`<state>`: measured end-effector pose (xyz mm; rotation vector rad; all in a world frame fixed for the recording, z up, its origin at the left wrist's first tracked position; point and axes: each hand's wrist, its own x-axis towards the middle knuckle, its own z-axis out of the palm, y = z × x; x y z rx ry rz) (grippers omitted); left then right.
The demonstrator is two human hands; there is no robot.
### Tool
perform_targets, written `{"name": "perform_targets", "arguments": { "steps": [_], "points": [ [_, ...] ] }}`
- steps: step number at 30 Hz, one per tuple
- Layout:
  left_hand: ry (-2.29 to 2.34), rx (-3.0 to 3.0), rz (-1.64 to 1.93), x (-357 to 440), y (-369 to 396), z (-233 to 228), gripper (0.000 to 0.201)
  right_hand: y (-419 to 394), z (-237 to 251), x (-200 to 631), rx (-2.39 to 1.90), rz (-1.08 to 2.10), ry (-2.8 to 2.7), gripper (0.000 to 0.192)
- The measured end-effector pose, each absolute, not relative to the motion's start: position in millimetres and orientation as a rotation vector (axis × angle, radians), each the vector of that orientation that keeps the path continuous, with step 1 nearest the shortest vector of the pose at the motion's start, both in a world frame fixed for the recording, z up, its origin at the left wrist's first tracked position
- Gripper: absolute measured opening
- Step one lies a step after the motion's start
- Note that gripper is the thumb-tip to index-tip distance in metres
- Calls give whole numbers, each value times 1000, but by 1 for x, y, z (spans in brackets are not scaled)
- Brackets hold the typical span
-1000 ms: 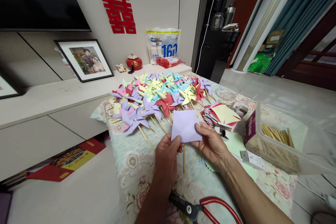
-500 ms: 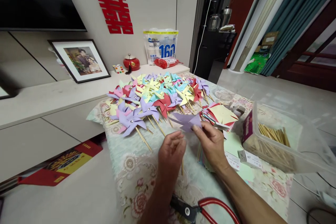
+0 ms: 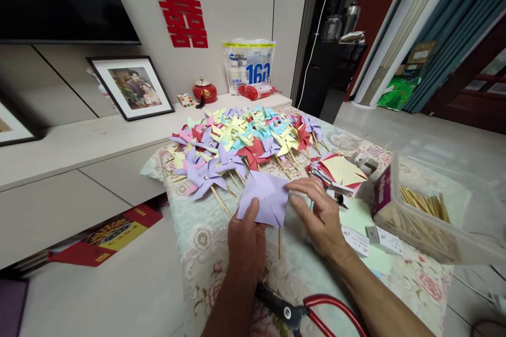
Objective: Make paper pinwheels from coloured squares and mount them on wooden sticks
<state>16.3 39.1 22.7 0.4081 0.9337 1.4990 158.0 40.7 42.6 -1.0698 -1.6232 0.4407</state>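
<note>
A purple paper square with slits cut in from its corners faces me, held at its lower left edge. My left hand is closed on it, thumb on top and fingers underneath. At the paper's right edge is my right hand, thumb and fingers apart; its index fingertip is at the upper right corner, and I cannot tell whether it touches. A thin wooden stick shows below the paper. Red-handled pliers lie on the cloth near my forearms. Finished paper pinwheels on sticks are heaped beyond my hands.
On the right are a stack of cut paper squares, small white boxes and a clear plastic tub of wooden sticks. A flowered cloth covers the table. Behind stands a cabinet with a framed photo.
The purple paper has passed from my right hand to my left and turned flat toward me. My right hand has let go. The view has shifted slightly left.
</note>
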Motion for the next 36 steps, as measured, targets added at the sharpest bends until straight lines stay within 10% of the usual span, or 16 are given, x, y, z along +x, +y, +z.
{"name": "perform_targets", "arguments": {
  "steps": [11, 26, 32, 36],
  "points": [
    [850, 328, 1491, 18, 38, 20, 36, 53, 32, 154, -1035, 1331, -954, 62],
    [674, 396, 1461, 17, 35, 29, 26, 59, 32, 164, -1055, 1249, -926, 67],
    [728, 354, 1295, 3, 37, 37, 57, 63, 34, 178, -1071, 1301, -993, 78],
    [820, 489, 1246, 3, 35, 33, 37, 61, 37, 181, -1072, 1348, -1085, 76]
  ]
}}
